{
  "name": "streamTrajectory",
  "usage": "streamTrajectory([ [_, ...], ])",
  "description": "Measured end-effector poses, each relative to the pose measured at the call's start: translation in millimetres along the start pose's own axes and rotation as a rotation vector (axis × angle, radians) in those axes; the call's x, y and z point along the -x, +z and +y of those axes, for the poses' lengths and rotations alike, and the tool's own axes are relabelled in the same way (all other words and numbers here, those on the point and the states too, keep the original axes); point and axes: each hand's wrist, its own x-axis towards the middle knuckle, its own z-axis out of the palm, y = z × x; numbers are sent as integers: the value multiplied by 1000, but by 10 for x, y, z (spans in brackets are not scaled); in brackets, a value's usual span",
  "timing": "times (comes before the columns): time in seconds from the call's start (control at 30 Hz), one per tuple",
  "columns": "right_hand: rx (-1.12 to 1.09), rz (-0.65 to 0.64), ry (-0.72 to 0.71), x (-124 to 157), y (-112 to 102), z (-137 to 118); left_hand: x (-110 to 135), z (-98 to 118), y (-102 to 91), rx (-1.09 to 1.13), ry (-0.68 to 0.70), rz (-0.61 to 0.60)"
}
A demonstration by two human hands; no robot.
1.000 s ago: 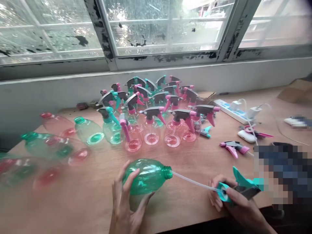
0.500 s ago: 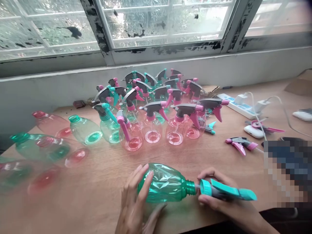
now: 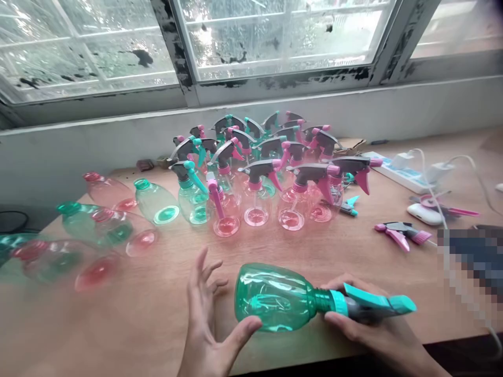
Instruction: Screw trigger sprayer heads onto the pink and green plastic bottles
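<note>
The left hand [image 3: 212,319] was spread wide, its fingers [image 3: 200,277] raised and curved clear of the green bottle [image 3: 271,298], with a gap between them and its base. Its thumb reached across the bottle's lower edge; whether it pressed there could not be told. The right hand [image 3: 365,330] pinched the turquoise spray head [image 3: 365,307] near its collar [image 3: 338,302], thumb on the near side and fingers behind, partly hidden.

The bottle lay sideways between the two hands above the front of the worktop [image 3: 157,324], its neck toward the right hand and the collar meeting the neck, some thread showing; whether the bottle touched the surface was unclear. Behind it stood a cluster of bottles fitted with spray heads [image 3: 257,201]. Bottles with bare necks [image 3: 157,201] stood to the left, and a pink spray head [image 3: 403,234] lay to the right.
</note>
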Motion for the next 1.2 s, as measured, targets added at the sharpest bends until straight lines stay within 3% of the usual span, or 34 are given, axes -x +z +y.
streamTrajectory([
  [0.07, -4, 7, -21, 11, -5, 9, -2, -14, -35, -56, -99, -183],
  [0.13, -12, 17, -39, 18, -3, 11, -3, -16, -55, -120, -110, -342],
  [0.2, -35, 48, -40, 20, 6, 13, -3, -13, -59, -189, -73, -396],
  [0.33, -99, 25, -40, 11, 30, 27, 15, -50, -19, -216, 10, -368],
  [0.53, -45, -22, -74, -24, 10, 63, 62, -166, 14, 142, 6, -297],
  [0.67, -11, -69, -130, -37, 8, 69, 25, -84, -70, 228, -47, -343],
  [0.8, -251, -114, -10, -27, 27, 98, 0, 0, -86, 201, -54, -422],
  [0.93, -456, -120, 33, -39, 41, 161, 43, -186, 31, 176, 105, -422],
  [1.07, -329, -96, -64, -64, 50, 211, 43, -436, 118, 184, 227, -354],
  [1.2, -190, -110, -178, -84, 59, 241, -8, -443, 52, 145, 232, -385],
])
